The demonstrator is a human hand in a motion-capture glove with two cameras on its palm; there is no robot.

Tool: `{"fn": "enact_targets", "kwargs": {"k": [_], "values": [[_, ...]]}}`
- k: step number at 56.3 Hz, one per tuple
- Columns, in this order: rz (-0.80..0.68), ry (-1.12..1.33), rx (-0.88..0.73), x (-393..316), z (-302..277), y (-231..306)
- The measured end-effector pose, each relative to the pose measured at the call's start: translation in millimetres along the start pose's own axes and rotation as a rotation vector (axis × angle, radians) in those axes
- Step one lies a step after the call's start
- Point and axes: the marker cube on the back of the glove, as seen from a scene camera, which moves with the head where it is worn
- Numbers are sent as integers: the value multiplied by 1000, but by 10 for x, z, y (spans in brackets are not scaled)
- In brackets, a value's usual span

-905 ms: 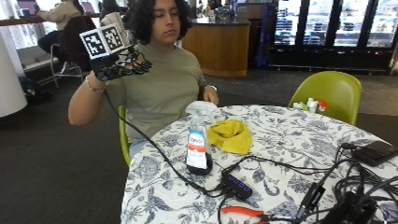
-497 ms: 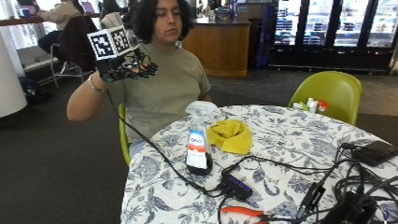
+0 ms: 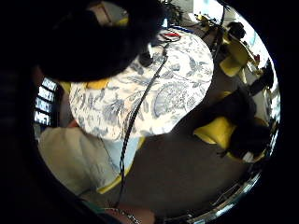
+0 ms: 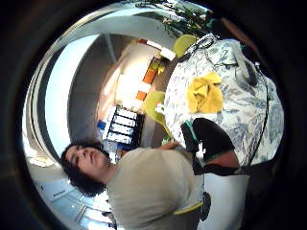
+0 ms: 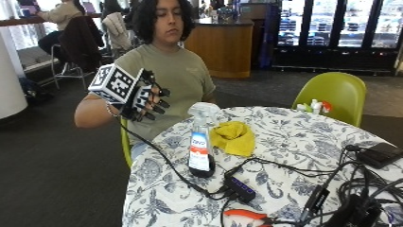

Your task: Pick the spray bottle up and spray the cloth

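Observation:
A clear spray bottle (image 5: 200, 144) with a white trigger head stands upright on the floral tablecloth (image 5: 296, 142), near the table's edge on the person's side. Just right of it lies a crumpled yellow cloth (image 5: 234, 137), which also shows in the thumb side palm view as the cloth (image 4: 205, 93). My gloved right hand (image 5: 148, 99) hangs in the air left of the bottle, about level with its head and a hand's width away. Its fingers are spread and loosely bent, holding nothing. The person's other hand is hidden behind the bottle and table.
Black cables (image 5: 283, 165) run across the table's near half, with a small hub (image 5: 240, 189) and an orange-handled tool (image 5: 247, 215). A black device (image 5: 380, 154) lies at the right edge. Small bottles (image 5: 315, 106) stand at the far side by a green chair (image 5: 334, 92).
The gloved hand has come down from head height and moved right, closer to the spray bottle. Bottle and cloth have stayed put.

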Motion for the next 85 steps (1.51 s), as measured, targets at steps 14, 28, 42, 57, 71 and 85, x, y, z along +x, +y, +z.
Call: {"fn": "enact_targets", "kwargs": {"k": [14,28,42,57,71,85], "values": [[203,-214,217,568,226,-789],[210,-317,353,810,348,-1344],[187,-352,374,812,449,-1541],[216,-353,308,801,390,-1250],[103,-359,211,659,276,-520],[115,-210,234,616,52,28]]}}
